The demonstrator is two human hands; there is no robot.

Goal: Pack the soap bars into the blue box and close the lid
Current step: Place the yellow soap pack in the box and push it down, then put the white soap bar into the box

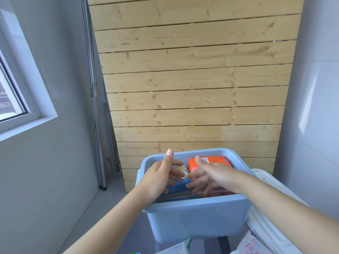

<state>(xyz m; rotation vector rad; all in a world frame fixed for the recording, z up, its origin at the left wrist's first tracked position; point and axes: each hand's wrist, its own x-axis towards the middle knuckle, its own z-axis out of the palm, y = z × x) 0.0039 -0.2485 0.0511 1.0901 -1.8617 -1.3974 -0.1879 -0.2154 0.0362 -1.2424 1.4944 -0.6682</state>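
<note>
The blue box (196, 215) stands open in front of me, filled with wrapped soap bars. An orange soap pack (214, 160) lies at the back right inside it, and a blue-and-white soap pack (177, 186) lies in the left half. My left hand (161, 178) reaches into the box from the left, thumb up, its fingers straight on the blue-and-white pack. My right hand (207, 178) comes in from the right with spread, straight fingers resting on the packs in the middle. The white lid (269, 222) leans beside the box on the right.
More wrapped soap packs lie at the bottom edge, a white one (176, 249) and a pink-printed one (251, 244). A wooden slat panel (192, 88) rises behind the box. A grey wall with a window (14, 99) is on the left.
</note>
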